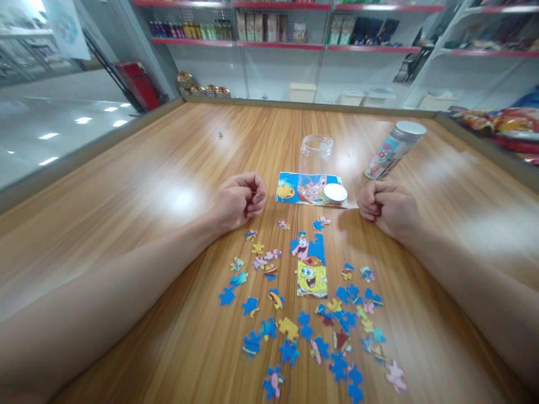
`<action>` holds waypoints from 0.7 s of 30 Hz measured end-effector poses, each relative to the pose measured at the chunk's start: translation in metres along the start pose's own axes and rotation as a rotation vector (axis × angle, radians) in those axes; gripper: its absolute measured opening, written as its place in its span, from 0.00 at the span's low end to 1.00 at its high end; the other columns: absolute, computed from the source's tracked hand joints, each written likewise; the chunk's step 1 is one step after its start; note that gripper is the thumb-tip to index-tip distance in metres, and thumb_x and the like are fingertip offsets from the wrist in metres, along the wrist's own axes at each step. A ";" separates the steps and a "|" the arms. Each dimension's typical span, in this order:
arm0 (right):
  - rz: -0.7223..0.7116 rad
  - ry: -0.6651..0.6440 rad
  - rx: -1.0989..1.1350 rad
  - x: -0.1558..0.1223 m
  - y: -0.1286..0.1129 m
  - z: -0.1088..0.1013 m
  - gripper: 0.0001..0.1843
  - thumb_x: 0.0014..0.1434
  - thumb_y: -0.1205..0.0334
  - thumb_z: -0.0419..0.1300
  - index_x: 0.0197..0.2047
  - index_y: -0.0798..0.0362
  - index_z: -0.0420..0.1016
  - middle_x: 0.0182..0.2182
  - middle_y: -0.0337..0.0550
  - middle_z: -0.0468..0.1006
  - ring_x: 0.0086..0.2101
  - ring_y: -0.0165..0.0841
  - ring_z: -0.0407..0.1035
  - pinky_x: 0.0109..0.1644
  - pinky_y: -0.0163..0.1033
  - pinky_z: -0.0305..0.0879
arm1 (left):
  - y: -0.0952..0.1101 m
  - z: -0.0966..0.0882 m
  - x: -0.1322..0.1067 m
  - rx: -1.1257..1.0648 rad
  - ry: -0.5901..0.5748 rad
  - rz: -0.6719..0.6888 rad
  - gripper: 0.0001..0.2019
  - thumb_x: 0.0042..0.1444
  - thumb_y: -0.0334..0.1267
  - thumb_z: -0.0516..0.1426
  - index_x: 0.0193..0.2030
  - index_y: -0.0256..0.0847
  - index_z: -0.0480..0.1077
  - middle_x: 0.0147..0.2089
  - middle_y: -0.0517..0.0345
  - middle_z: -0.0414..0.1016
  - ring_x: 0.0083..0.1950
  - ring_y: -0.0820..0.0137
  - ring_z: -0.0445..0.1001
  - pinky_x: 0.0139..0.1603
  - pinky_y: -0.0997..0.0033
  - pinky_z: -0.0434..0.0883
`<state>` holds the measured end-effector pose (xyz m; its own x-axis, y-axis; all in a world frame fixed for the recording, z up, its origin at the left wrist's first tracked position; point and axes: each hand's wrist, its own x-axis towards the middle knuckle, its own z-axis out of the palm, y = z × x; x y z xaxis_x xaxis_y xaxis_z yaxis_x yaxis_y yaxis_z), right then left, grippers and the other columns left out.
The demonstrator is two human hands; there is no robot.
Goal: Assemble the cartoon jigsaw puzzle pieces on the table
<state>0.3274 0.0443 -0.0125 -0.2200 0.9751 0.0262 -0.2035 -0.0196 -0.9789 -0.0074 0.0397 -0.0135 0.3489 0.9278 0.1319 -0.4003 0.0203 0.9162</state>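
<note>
Fists rest on the table (138, 185), one to each side of the puzzle. The left hand (238, 201) is curled shut at about ten o'clock from the joined block (311, 268), knuckles up, fingers tucked under; nothing shows inside it. The right hand (387, 209) is curled the same way at about two o'clock from the block, and it too shows nothing in its grip. Both forearms lie flat on the wood, running back toward the lower corners.

The joined block sits between the hands and a little nearer the viewer: a small patch of fitted pieces with a yellow cartoon face and a pink figure above it. Loose pieces (290, 328) are scattered around it, mostly blue, thickest from four to eight o'clock of the block, with a few more at eleven to one o'clock, close to the fists.

At twelve o'clock from the block lies a picture sheet (288, 188), flat on the table. A clear jar (315, 160) stands open on it, and a white lid (335, 193) lies on the sheet's right end, touching the jar's base. A second tube (393, 150), lidded and printed, stands at twelve o'clock from the right hand, apart from it.

Shelves (278, 45) line the far wall beyond the table.
</note>
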 end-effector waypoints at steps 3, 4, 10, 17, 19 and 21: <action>-0.007 -0.003 -0.006 0.000 -0.001 0.002 0.07 0.37 0.75 0.56 0.18 0.54 0.66 0.13 0.35 0.58 0.15 0.23 0.50 0.19 0.33 0.41 | -0.001 0.000 -0.001 0.025 -0.011 -0.011 0.12 0.34 0.19 0.51 0.27 0.35 0.68 0.20 0.61 0.61 0.17 0.78 0.57 0.15 0.81 0.53; -0.010 -0.004 -0.010 0.001 -0.001 0.003 0.07 0.37 0.75 0.56 0.18 0.54 0.65 0.13 0.35 0.58 0.15 0.23 0.49 0.19 0.33 0.41 | -0.001 0.000 -0.001 0.030 -0.014 -0.014 0.13 0.34 0.19 0.51 0.27 0.35 0.68 0.20 0.61 0.61 0.17 0.78 0.58 0.16 0.81 0.54; -0.036 -0.006 -0.039 0.001 0.000 0.004 0.07 0.38 0.73 0.58 0.19 0.53 0.65 0.14 0.34 0.58 0.15 0.23 0.49 0.19 0.33 0.43 | -0.001 -0.001 -0.001 0.075 -0.020 -0.032 0.12 0.36 0.20 0.52 0.27 0.34 0.70 0.21 0.60 0.62 0.18 0.78 0.59 0.17 0.80 0.54; -0.059 -0.001 -0.038 -0.001 0.000 0.010 0.05 0.37 0.73 0.54 0.19 0.54 0.64 0.14 0.34 0.59 0.15 0.23 0.49 0.18 0.31 0.43 | 0.000 -0.004 -0.003 0.102 -0.019 -0.051 0.09 0.42 0.20 0.54 0.28 0.34 0.72 0.21 0.57 0.61 0.19 0.75 0.61 0.18 0.77 0.56; -0.060 0.004 -0.049 -0.002 -0.001 0.011 0.05 0.36 0.72 0.54 0.19 0.54 0.64 0.14 0.34 0.59 0.15 0.24 0.49 0.17 0.31 0.44 | 0.002 -0.005 -0.004 0.092 -0.022 -0.041 0.08 0.46 0.21 0.53 0.29 0.34 0.72 0.22 0.56 0.61 0.20 0.74 0.61 0.18 0.76 0.56; -0.061 0.009 -0.062 -0.002 -0.001 0.012 0.04 0.35 0.71 0.53 0.19 0.54 0.65 0.13 0.34 0.59 0.14 0.24 0.48 0.17 0.31 0.44 | 0.003 -0.005 -0.004 0.073 -0.017 -0.017 0.08 0.48 0.21 0.53 0.28 0.34 0.71 0.23 0.56 0.62 0.21 0.74 0.61 0.18 0.76 0.56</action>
<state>0.3162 0.0398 -0.0091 -0.2006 0.9760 0.0845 -0.1568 0.0532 -0.9862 -0.0145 0.0381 -0.0132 0.3697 0.9211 0.1218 -0.3319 0.0085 0.9433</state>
